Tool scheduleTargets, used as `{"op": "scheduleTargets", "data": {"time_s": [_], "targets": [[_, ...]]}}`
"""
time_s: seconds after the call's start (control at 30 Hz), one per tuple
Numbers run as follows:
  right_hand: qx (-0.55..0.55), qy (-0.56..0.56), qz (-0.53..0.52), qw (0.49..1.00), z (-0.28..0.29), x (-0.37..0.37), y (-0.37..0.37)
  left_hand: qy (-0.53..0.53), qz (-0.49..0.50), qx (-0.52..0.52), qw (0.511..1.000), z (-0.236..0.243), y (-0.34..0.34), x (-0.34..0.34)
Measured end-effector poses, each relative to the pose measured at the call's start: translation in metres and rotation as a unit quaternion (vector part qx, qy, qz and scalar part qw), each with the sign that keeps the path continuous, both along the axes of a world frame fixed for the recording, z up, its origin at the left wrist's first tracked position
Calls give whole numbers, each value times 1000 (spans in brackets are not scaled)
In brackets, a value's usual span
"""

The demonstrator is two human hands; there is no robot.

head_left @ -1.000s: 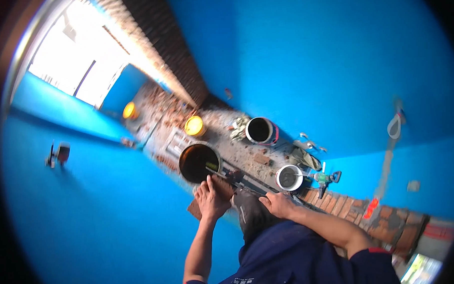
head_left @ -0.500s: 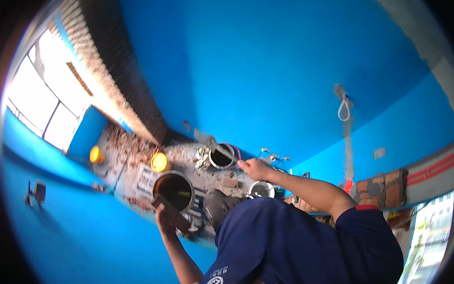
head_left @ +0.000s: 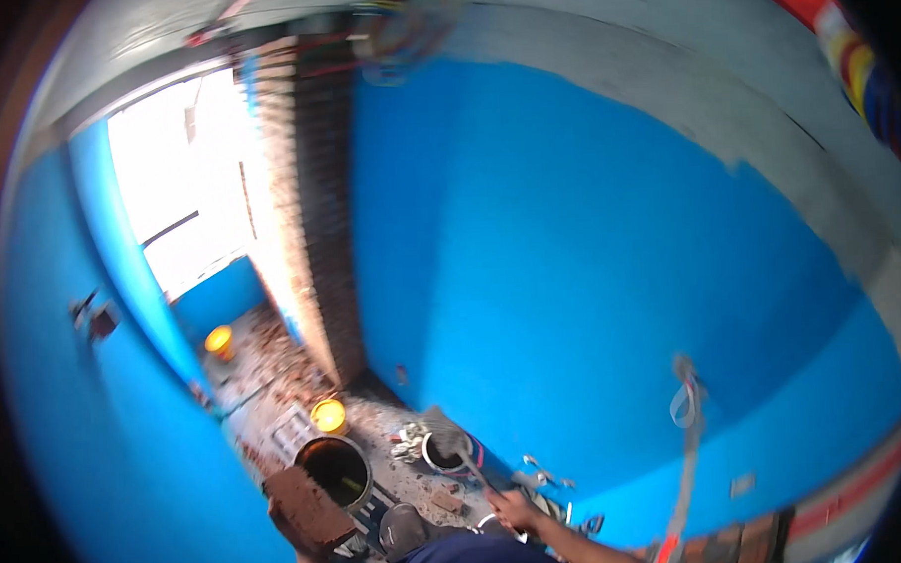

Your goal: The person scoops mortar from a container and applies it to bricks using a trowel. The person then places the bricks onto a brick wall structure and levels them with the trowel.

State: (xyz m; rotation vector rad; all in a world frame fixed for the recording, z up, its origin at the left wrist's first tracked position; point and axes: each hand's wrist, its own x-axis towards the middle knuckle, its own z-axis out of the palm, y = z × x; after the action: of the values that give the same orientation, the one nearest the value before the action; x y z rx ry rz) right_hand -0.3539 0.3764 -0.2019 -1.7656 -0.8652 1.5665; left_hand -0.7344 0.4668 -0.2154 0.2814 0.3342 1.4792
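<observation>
In my left hand, fingers bent around its edge, is a reddish-brown brick with its broad face showing. The brick partly covers the near side of a large round tub holding dark liquid. My right hand is closed on the handle of a trowel. The trowel's grey, blurred blade reaches over a white-rimmed bucket with dark contents. Whether mortar lies on the blade, I cannot tell.
Yellow buckets stand farther off, near brick rubble. A loose brick lies by my shoe. Blue walls rise on both sides, with an exposed brick column in the corner. A cable loop hangs at right.
The view has tilted upward, so both hands sit lower in the picture. The brick in my left hand has turned to show its broad face. My right hand still holds the trowel.
</observation>
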Motion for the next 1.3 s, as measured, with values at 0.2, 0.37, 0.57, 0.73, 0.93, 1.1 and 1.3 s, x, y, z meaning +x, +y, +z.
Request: {"op": "scheduleTargets", "data": {"time_s": [0.2,0.37,0.57,0.73,0.93,1.1,1.3], "targets": [[-60,119,-64,989,-32,52,-45,-38,-85,-41,995,-4,2,6],[59,147,-62,985,20,17,-12,-498,-218,-121,831,78,30,24],[137,144,-89,976,43,9,28,-891,-112,-337,-281,142,45,122],[269,-73,-38,960,54,-22,60,-779,-188,-498,-331,210,25,181],[356,-82,-65,929,63,-34,55,-764,-130,-573,-267,249,11,226],[356,-115,19,927,74,-38,60,-804,-110,-532,-243,250,13,214],[359,-148,190,902,84,-12,79,-824,-89,-515,-220,260,23,223]]}}
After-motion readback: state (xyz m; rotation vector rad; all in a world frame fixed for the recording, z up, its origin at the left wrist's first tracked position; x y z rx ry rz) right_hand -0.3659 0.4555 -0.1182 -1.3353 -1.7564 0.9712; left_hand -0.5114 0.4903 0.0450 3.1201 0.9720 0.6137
